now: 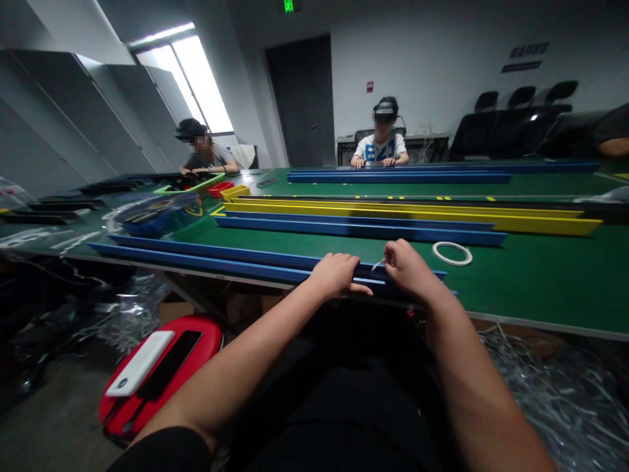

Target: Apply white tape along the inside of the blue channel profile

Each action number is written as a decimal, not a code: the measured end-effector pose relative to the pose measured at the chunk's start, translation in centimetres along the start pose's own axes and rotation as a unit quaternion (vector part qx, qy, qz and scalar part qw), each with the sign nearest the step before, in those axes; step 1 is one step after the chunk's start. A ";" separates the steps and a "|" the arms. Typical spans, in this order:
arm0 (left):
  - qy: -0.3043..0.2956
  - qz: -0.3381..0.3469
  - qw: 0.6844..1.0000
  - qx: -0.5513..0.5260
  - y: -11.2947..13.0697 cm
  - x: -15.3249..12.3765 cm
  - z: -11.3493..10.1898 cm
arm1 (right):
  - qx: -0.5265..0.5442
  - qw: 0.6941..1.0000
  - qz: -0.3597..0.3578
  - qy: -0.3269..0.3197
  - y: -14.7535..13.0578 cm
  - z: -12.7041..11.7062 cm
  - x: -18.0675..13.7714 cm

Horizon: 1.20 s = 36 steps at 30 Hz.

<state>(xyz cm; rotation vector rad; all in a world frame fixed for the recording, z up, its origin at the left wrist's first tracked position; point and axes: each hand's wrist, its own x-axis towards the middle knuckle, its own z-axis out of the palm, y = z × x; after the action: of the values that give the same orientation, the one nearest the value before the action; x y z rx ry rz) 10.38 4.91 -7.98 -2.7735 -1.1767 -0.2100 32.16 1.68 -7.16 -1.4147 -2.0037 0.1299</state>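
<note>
A long blue plastic channel [196, 261] lies along the near edge of the green table. My left hand [337, 274] grips it near its right part, fingers over the top and thumb stretched along the near side. Beside that thumb a narrow white strip [369, 281] lies on the channel. My right hand [405, 262] is closed just above the channel, its fingers pinching a small white strip [377, 265] whose short end sticks out to the left. The fingertips of my left hand are partly hidden. A white tape ring [452, 254] rests on the table, right of my right hand.
Yellow channels [417, 211] and another blue channel [358, 229] lie across the green table [545, 275]. A clear bag [157, 216] sits at left. Two people sit at the far side. A red stool [201, 331] bears a white power bank [142, 362]; shredded plastic [565, 393] covers the floor.
</note>
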 end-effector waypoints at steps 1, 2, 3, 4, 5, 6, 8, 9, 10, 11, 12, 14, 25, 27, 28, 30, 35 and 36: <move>0.002 -0.005 1.000 0.000 -0.6 -0.3 -0.1 | -0.002 1.000 0.001 0.001 0.1 -0.2 0.0; 0.005 -0.010 1.000 0.001 -1.3 -0.8 -0.1 | -0.003 1.000 0.001 0.001 0.1 -0.3 0.1; 0.007 -0.015 1.000 0.003 -2.2 -1.3 -0.2 | -0.002 1.000 -0.003 0.000 0.1 -0.3 0.1; 0.006 -0.021 1.000 0.006 -3.2 -1.9 -0.3 | 0.001 1.000 -0.009 -0.001 0.1 -0.4 0.1; 0.002 -0.027 1.000 0.008 -4.3 -2.5 -0.4 | 0.007 1.000 -0.016 -0.001 0.0 -0.3 0.2; -0.003 -0.033 0.999 0.009 -5.4 -3.1 -0.5 | 0.014 1.000 -0.020 -0.004 -0.1 -0.3 0.2; -0.013 -0.041 0.999 0.011 -7.5 -4.2 -0.6 | 0.035 0.999 -0.019 -0.019 -0.4 -0.2 0.1; -0.015 -0.043 0.999 0.010 -8.4 -4.6 -0.7 | 0.045 0.998 -0.015 -0.031 -0.7 -0.1 0.0; -0.016 -0.046 0.999 0.010 -9.2 -5.0 -0.7 | 0.054 0.998 -0.010 -0.042 -0.9 -0.1 -0.1; -0.015 -0.049 0.999 0.009 -9.8 -5.4 -0.7 | 0.060 0.997 -0.008 -0.052 -1.1 0.0 -0.1; -0.014 -0.050 0.999 0.009 -10.2 -5.6 -0.7 | 0.061 0.996 -0.009 -0.058 -1.2 0.1 -0.1; -0.009 -0.051 0.999 0.011 -10.6 -6.0 -0.6 | 0.049 0.997 -0.018 -0.057 -1.3 0.3 -0.1; 0.013 -0.054 0.998 0.020 -10.3 -6.3 -0.2 | -0.025 0.992 -0.023 -0.119 -0.2 1.1 -0.2; 0.014 -0.059 0.998 0.020 -10.2 -6.3 -0.3 | -0.033 0.993 -0.023 -0.111 -0.2 0.8 -0.1; 0.013 -0.063 0.998 0.020 -10.2 -6.3 -0.3 | -0.031 0.994 -0.025 -0.101 -0.2 0.7 0.0; 0.011 -0.069 0.997 0.018 -10.0 -6.3 -0.4 | -0.018 0.996 -0.033 -0.079 -0.4 0.3 0.0; 0.012 -0.070 0.997 0.014 -10.0 -6.2 -0.4 | 0.029 0.995 -0.012 -0.094 -1.1 -0.4 -0.2; 0.011 -0.069 0.998 0.011 -10.1 -6.1 -0.4 | 0.032 0.994 -0.004 -0.108 -1.2 -0.4 -0.3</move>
<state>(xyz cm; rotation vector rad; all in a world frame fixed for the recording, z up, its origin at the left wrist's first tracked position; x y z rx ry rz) -1.17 7.51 -8.06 -2.6660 -1.3572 -0.2380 31.46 0.82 -6.42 -1.4011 -2.1598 0.3545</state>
